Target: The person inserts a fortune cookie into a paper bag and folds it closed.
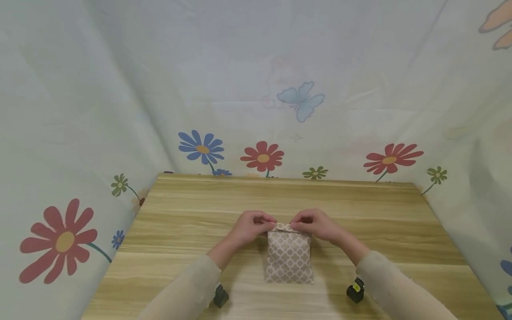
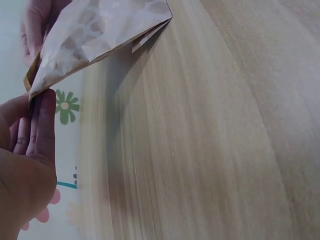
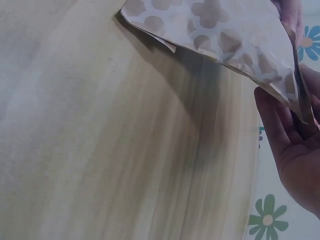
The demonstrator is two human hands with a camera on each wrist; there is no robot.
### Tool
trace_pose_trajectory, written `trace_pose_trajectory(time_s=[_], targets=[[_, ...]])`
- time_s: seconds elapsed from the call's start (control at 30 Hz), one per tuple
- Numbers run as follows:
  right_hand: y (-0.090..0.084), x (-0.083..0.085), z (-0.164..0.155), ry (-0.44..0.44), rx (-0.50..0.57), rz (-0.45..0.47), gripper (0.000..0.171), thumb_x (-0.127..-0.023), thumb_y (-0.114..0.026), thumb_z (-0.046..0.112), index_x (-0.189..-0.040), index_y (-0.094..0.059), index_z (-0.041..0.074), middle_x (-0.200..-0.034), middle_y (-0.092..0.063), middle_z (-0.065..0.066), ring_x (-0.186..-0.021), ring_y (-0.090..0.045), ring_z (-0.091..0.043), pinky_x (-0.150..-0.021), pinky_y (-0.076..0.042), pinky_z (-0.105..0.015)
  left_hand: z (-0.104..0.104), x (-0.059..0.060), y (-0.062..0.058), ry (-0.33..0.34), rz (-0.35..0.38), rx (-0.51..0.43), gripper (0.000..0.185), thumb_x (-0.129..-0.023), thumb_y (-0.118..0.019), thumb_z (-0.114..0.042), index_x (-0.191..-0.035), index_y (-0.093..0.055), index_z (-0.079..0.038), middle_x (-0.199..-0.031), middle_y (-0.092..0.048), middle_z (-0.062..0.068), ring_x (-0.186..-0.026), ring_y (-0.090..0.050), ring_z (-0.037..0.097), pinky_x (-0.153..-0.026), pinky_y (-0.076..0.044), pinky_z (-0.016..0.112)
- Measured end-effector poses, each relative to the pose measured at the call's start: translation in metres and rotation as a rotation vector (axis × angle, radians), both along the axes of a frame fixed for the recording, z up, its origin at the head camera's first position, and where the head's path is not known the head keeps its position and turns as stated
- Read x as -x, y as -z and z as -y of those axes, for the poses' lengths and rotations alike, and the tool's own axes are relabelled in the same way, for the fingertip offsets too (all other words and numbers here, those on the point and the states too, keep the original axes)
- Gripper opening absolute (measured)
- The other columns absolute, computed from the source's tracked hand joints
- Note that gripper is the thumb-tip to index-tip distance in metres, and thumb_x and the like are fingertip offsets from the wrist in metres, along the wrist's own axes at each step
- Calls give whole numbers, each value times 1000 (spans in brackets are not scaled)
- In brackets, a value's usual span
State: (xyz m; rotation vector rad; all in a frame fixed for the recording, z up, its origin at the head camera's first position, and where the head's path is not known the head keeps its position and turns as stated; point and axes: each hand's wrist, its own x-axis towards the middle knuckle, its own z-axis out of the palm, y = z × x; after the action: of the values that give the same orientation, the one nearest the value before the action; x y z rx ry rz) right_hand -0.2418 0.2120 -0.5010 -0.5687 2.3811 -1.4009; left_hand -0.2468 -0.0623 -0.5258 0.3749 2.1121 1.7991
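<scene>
A tan paper bag [image 1: 289, 258] with a white lattice pattern lies over the wooden table, its far edge folded into a narrow flap. My left hand [image 1: 251, 226] pinches the left corner of that fold between thumb and fingers. At the opposite corner, my right hand [image 1: 318, 224] grips the fold the same way. In the left wrist view the bag [image 2: 105, 30] slants up from the table toward the pinched end. The right wrist view shows the bag's [image 3: 210, 25] folded end raised, with fingers beneath it. What is inside the bag is hidden.
The wood-grain table [image 1: 192, 195] reaches back to a pale curtain [image 1: 224, 66] printed with flowers and a butterfly. Black wrist devices sit under both sleeves, one by the left forearm [image 1: 184, 289] and one by the right forearm [image 1: 396, 284].
</scene>
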Motion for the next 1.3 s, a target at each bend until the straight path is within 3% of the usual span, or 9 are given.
trace_pose_trajectory(time_s=[0.33, 0.47, 0.6, 0.83, 1.1, 1.3], targets=[[3, -8, 3, 32, -24, -80, 11, -101, -75, 17, -102, -80, 7, -94, -76, -2, -88, -66, -17, -75, -54, -26, -3, 0, -5, 52, -16, 92, 15, -102, -74, -20, -111, -80, -10, -105, -78, 3, -93, -74, 18, -82, -64, 35], [6, -8, 5, 46, -41, -106, 9, -101, -75, 17, -100, -79, 9, -91, -76, 1, -87, -67, -14, -77, -56, -26, -6, 5, -8, 102, -99, 230, 17, -99, -78, -33, -108, -82, -18, -102, -77, -5, -92, -70, 14, -80, -61, 32], [4, -9, 6, 42, -44, -128, 10, -102, -75, 19, -99, -79, 10, -91, -76, 1, -87, -68, -12, -79, -57, -27, -10, 7, -11, 140, -173, 316, 14, -97, -80, -33, -102, -83, -20, -96, -75, -9, -87, -65, 13, -76, -55, 30], [0, -10, 6, 20, -41, -140, 9, -101, -76, 19, -100, -78, 11, -92, -75, 2, -88, -68, -13, -79, -58, -27, -13, 7, -14, 150, -196, 326, 9, -99, -79, -27, -100, -82, -19, -92, -75, -9, -84, -64, 12, -73, -53, 29], [-4, -8, 4, -16, -69, -143, 10, -103, -73, 24, -105, -79, 15, -96, -75, 5, -91, -68, -13, -80, -56, -28, -16, 7, -14, 145, -228, 333, 8, -100, -78, -25, -100, -82, -19, -93, -75, -10, -87, -66, 11, -79, -56, 30], [-4, -6, 7, -44, -71, -159, 9, -103, -73, 19, -104, -78, 11, -97, -75, 2, -93, -68, -13, -82, -58, -29, -17, 7, -14, 133, -235, 327, 7, -101, -76, -25, -99, -81, -20, -93, -75, -10, -89, -67, 11, -82, -57, 31]])
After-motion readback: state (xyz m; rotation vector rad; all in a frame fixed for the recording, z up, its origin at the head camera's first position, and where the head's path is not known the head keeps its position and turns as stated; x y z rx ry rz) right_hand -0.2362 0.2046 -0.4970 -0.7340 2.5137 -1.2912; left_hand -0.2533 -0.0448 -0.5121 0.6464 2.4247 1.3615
